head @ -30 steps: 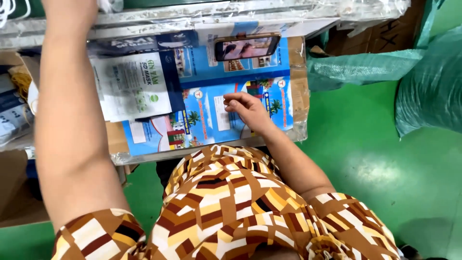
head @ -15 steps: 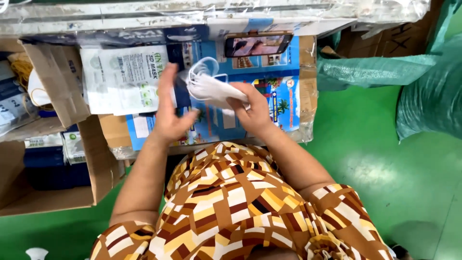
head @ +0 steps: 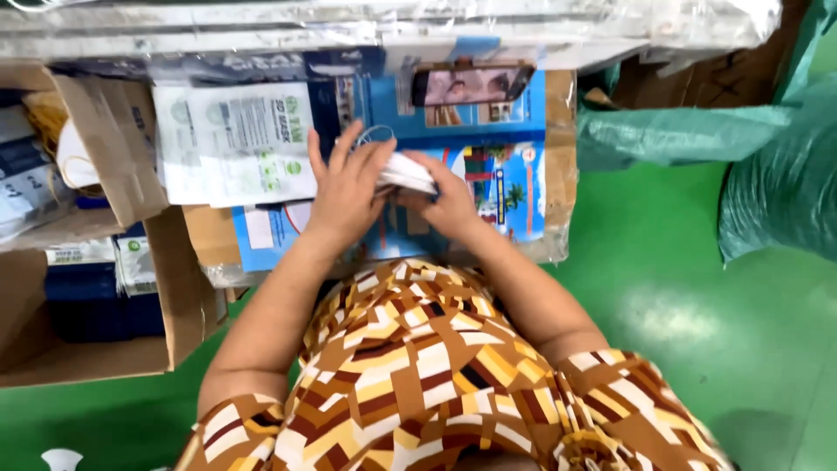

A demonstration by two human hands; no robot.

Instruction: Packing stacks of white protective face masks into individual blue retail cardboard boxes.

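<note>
A small stack of white face masks (head: 408,173) with thin ear loops is held between both my hands over a blue printed work surface (head: 510,187). My left hand (head: 344,187) presses its palm and fingers against the stack's left side. My right hand (head: 449,201) grips the stack from the right and underneath. A flat white mask packet (head: 244,144) with green print lies just left of my left hand.
A phone (head: 471,85) leans at the back of the surface under clear plastic sheeting (head: 392,22). An open cardboard box (head: 105,288) with packets and blue boxes stands at the left. Green bags (head: 758,166) lie on the green floor at the right.
My left arm came down from the upper left and joined my right hand. Both hands closed on the stack of masks and drew it together.
</note>
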